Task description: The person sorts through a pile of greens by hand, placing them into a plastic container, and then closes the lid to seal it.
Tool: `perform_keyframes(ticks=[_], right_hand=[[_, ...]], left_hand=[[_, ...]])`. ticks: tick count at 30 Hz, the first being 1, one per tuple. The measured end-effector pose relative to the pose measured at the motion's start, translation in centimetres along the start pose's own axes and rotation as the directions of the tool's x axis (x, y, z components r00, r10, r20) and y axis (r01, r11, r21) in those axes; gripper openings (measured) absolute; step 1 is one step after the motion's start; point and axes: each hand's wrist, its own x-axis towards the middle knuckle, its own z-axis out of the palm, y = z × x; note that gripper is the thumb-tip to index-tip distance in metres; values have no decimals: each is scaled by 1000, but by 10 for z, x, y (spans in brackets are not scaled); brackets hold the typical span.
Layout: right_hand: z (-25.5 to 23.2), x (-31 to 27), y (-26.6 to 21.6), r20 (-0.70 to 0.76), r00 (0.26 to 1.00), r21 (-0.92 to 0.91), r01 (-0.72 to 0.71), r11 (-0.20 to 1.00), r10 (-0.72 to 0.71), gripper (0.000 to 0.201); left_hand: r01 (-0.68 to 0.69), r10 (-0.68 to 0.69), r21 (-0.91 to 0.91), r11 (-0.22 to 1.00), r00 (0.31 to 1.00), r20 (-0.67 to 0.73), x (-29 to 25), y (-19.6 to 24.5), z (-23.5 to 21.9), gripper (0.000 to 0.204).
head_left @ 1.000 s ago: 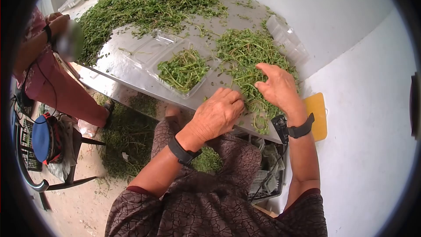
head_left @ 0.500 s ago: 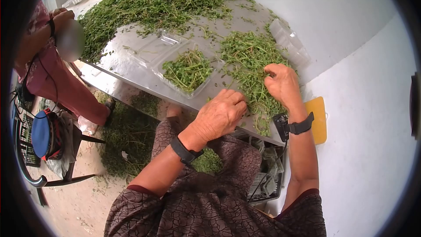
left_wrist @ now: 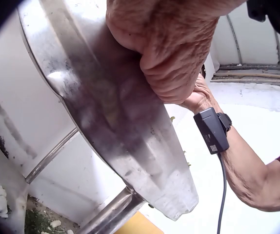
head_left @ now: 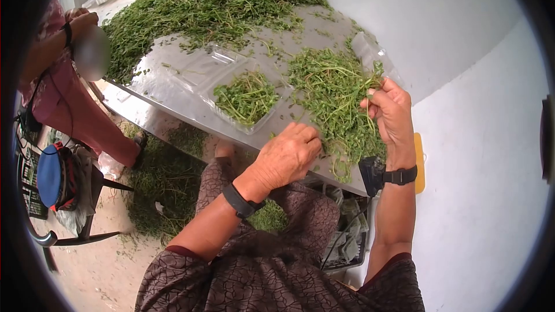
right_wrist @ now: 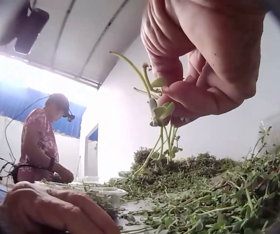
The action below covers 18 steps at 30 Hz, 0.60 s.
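Note:
My right hand [head_left: 393, 110] pinches a few green leafy sprigs [right_wrist: 162, 109] between thumb and fingers, raised over the right-hand pile of greens [head_left: 332, 81]. In the right wrist view the stems poke out above and below the fingertips. My left hand [head_left: 289, 153] is at the table's front edge with its fingers bent downward. Its fingertips are hidden, so I cannot tell whether it holds anything. Just beyond it sits an open clear plastic box [head_left: 254, 130] with greens [head_left: 245, 97] inside, its lid [head_left: 191, 72] folded back to the left.
A large heap of greens [head_left: 219, 8] covers the back of the metal table [head_left: 139, 97]. Clear boxes [head_left: 373, 52] stand by the wall at right. Another person [right_wrist: 37, 141] stands at the left, near a chair. More greens [head_left: 162, 190] lie below the table.
My right hand has reached down into the nearer pile, then lifted and turned with a few sprigs pinched in it. The left hand has stayed almost in place.

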Motion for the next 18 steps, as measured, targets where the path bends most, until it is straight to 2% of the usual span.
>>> perform_keyframes(ticks=[2,6,8,13,16,18], right_hand=[[12,-1,-11,3,999,95,46,994,-47,20],[36,1,-29,30,995,147,91,985,-96,20],[51,1,-38,65,986,202,136,970,-152,20],[93,5,-48,177,963,311,142,940,-204,15],[113,9,-41,208,954,291,148,945,-214,14],[126,10,-33,208,958,285,134,949,-197,13]], left_hand=[[-2,2,2,1000,1000,-11,-1,0,1,14],[-1,1,-18,1000,1000,-12,-1,-1,3,13],[7,-7,-18,1000,1000,0,-1,0,2,12],[9,-9,-13,1000,1000,9,1,0,0,13],[1,-1,-12,1000,1000,-1,0,1,-2,18],[51,-54,-127,991,998,-26,0,4,-3,11]])
